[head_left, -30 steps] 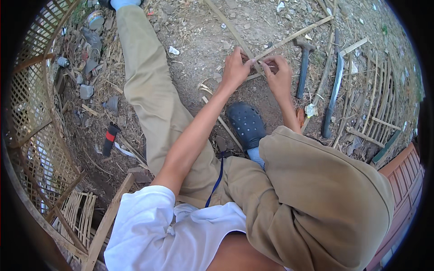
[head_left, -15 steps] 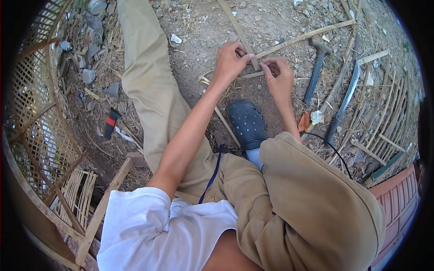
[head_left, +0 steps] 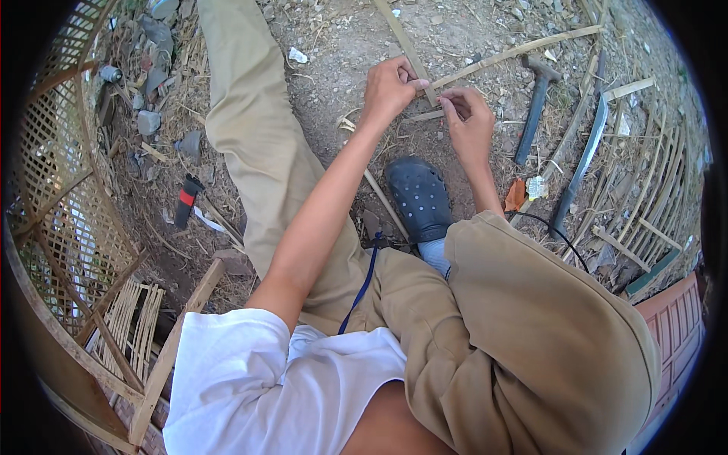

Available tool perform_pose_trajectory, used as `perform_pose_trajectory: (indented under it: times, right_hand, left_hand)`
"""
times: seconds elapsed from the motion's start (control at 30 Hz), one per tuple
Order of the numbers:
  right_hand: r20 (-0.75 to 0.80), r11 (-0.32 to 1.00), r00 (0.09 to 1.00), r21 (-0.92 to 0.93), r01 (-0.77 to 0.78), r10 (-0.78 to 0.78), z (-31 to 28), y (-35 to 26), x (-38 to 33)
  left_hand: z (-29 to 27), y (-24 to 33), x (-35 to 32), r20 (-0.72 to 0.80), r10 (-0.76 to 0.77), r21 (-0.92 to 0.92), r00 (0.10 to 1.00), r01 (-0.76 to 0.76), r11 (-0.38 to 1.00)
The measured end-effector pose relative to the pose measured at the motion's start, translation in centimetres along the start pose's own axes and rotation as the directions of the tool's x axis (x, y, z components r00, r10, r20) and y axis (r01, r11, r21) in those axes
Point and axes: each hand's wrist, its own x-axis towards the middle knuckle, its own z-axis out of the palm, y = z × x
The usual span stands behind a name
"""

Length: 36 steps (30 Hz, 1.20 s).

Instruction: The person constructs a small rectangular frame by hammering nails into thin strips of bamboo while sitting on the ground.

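Note:
Two thin bamboo strips meet on the dirt in front of me. One bamboo strip (head_left: 400,32) runs up toward the far edge, and the other bamboo strip (head_left: 523,50) slants off to the far right. My left hand (head_left: 390,92) pinches the first strip just beside the crossing, its thumb lying along the edge. At the near end of that same strip, my right hand (head_left: 469,125) has thumb and forefinger closed together. Whatever lies between those fingertips is too small to make out. A short wood piece (head_left: 426,116) lies just below the joint.
A hammer (head_left: 536,106) and a long-bladed machete (head_left: 582,163) lie to the right, with a slatted bamboo frame (head_left: 656,189) beyond. My dark clog (head_left: 418,199) stands below the hands. A black-and-red handled tool (head_left: 186,201) lies left, near a woven lattice panel (head_left: 53,152).
Both hands stay at the crossing of the strips. The right fingertips have shifted slightly up toward the near end of the first strip. The view has moved a little.

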Motion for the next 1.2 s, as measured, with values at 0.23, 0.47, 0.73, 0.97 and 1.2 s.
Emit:
perform_pose_trajectory:
  times: [0.23,0.47,0.73,0.97,1.2]
  right_hand:
    - [-0.013,0.995,0.998,-0.077,0.062,-0.063,1.0,-0.7,0.2]
    - [-0.049,0.974,0.990,-0.195,0.119,-0.131,2.6,-0.1,0.4]
    - [-0.086,0.933,0.963,-0.283,0.223,-0.257,3.3,0.0,0.1]
    - [-0.019,0.785,0.899,-0.496,0.371,-0.437,3.3,1.7,0.0]
    - [0.009,0.740,0.891,-0.554,0.382,-0.454,3.9,2.0,0.1]
  left_hand:
    - [0.7,-0.2,-0.3,-0.106,0.019,0.191,0.994,0.001,0.982]
    - [0.3,-0.1,-0.1,-0.075,-0.035,0.213,0.997,0.050,0.976]
    - [0.1,0.4,-0.2,-0.063,-0.081,0.205,0.995,0.093,0.974]
    - [1.1,0.0,-0.1,-0.084,-0.044,0.198,0.995,0.060,0.978]
    - [-0.1,0.3,-1.5,-0.212,0.401,0.358,0.891,-0.311,0.880]
